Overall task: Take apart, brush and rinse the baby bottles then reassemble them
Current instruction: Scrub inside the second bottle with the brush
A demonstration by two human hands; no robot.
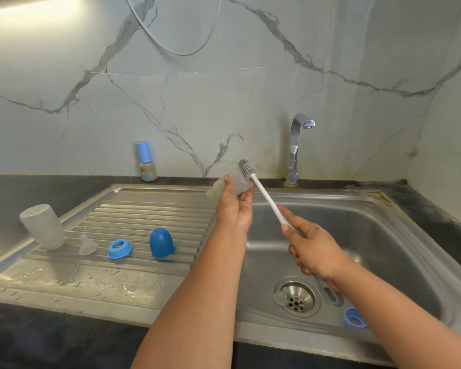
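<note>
Brushed glossy steel sink, frosted clear plastic bottle, veined polished marble wall, chrome tap

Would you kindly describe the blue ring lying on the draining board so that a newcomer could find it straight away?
Start at the ribbed draining board to the left of the sink basin. Four loose parts sit in a row along its near edge; the blue ring is third from the left, between the clear teat and the blue domed cap. Unlike its neighbours, it is open through the middle.

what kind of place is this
Most likely a home kitchen: a stainless steel sink with a ribbed draining board, a chrome tap, and a marble-look wall behind a dark countertop.
</note>
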